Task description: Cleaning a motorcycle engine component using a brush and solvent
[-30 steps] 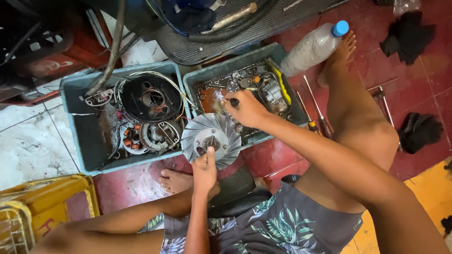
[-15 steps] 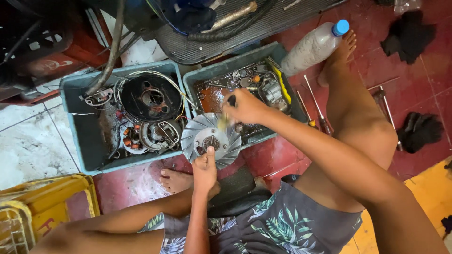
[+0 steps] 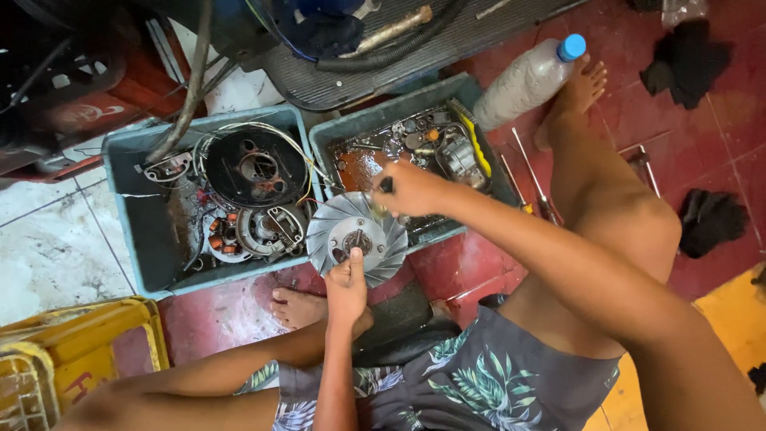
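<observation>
here, left hand [image 3: 346,289] grips the silver fan disc [image 3: 355,236], right hand [image 3: 411,190] grips a dark tool [image 3: 386,184].

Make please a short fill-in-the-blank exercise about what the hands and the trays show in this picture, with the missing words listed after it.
1. The left hand holds the finned fan wheel by its ____ edge.
2. The right hand grips a small dark tool just ____ the fan wheel.
3. The round black part lies in the ____ grey tray.
4. The plastic bottle has a ____ cap.

Missing words: lower; above; left; blue
</observation>
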